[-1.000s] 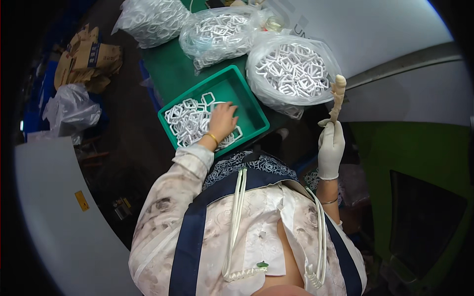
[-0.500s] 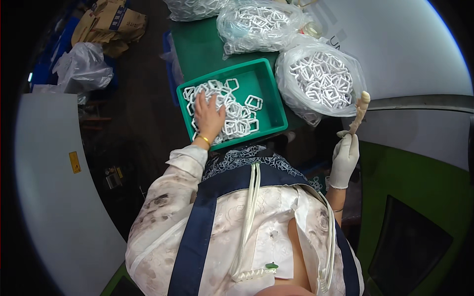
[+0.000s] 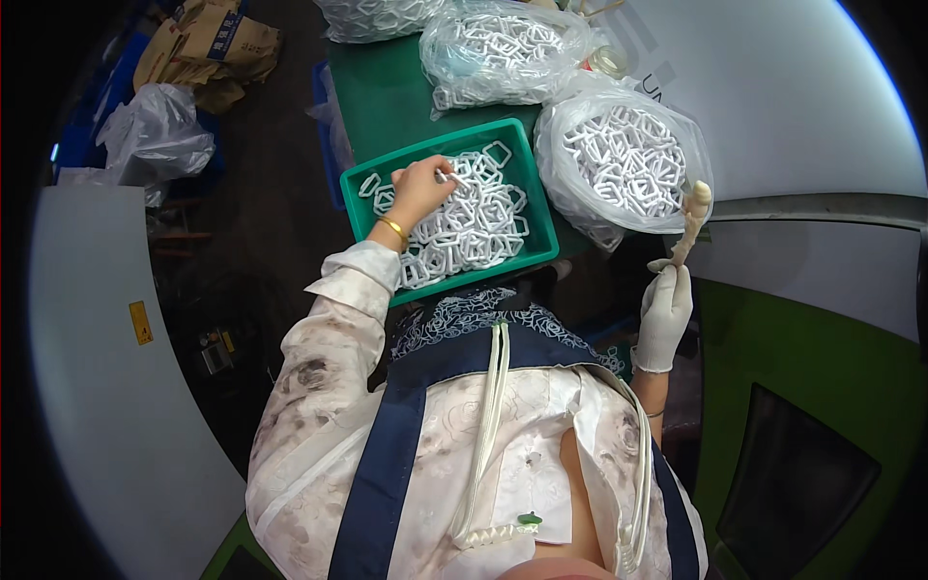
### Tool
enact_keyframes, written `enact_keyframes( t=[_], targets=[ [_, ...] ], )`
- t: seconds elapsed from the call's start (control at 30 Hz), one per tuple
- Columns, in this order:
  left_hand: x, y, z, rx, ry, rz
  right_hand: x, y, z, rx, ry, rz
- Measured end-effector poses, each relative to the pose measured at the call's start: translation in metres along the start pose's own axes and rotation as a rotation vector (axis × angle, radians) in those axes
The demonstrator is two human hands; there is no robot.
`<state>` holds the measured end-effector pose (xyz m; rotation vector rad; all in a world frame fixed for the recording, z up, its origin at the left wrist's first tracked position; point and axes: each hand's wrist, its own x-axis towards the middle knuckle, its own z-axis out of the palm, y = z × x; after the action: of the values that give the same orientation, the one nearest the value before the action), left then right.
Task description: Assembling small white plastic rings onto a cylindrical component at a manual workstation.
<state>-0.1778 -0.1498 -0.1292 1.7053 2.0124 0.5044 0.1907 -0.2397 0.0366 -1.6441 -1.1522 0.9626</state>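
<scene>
Inside the green tray lies a heap of white plastic link rings, angular loops spread over most of its floor. My bare left hand, a gold bracelet at its wrist, is over the tray's far left part with the fingers curled in. A white link shows at its fingertips, and the hand appears closed on it. Off to the right, my right hand in a white glove is raised, closed on a long, knobby, pale beige stick-like thing that points up. Its exact kind I cannot make out.
Beside the tray stands an open clear bag full of white links. More bagged links lie behind on the green table. A glass jar is near them. Pale machine housings flank both sides; brown paper sacks sit far left.
My left hand has moved right and slightly away from me, its fingers going from spread to curled. The links now reach further right across the tray. My right hand keeps its hold.
</scene>
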Motion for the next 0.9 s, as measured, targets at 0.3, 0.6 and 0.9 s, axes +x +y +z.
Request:
enact_keyframes(
  t=[0.3, 0.6, 0.9],
  targets=[
    [0.007, -0.018, -0.004, -0.407, -0.174, -0.124, 0.002, 0.002, 0.002, -0.003, 0.001, 0.010],
    [0.015, 0.007, 0.020, -0.095, 0.089, 0.217, -0.002, -0.001, 0.002, -0.014, -0.014, -0.003],
    [0.019, 0.000, 0.022, 0.076, 0.102, 0.223, -0.004, 0.004, 0.001, 0.030, -0.006, 0.023]
  ],
)
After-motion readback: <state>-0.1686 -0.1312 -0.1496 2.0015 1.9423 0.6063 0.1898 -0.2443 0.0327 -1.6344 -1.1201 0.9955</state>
